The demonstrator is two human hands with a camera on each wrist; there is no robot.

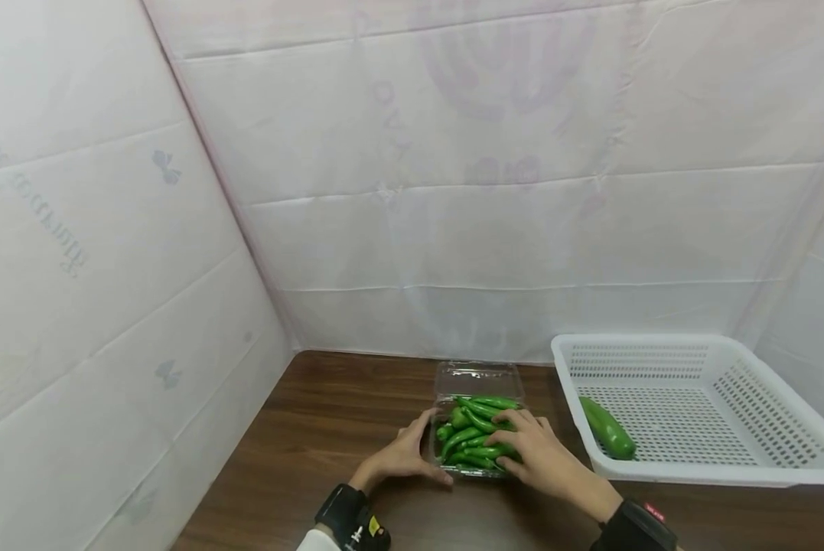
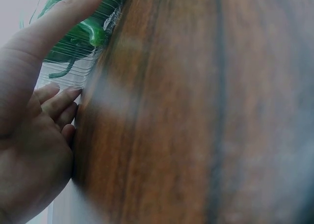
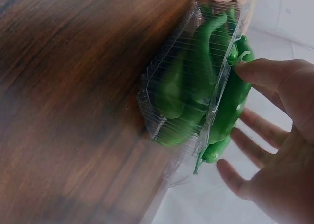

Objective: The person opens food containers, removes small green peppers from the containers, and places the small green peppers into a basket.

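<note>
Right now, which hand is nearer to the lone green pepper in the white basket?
Right. The right hand rests on the peppers in the clear container, beside the white basket holding the lone pepper; the left hand touches the container's far side.

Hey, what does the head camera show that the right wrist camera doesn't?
Only the head view shows the white basket holding one green pepper, the white backdrop, and the left hand at the clear box's side. Only the right wrist view shows the box's ribbed wall close up. Both show the right hand on the green peppers in the clear box.
</note>
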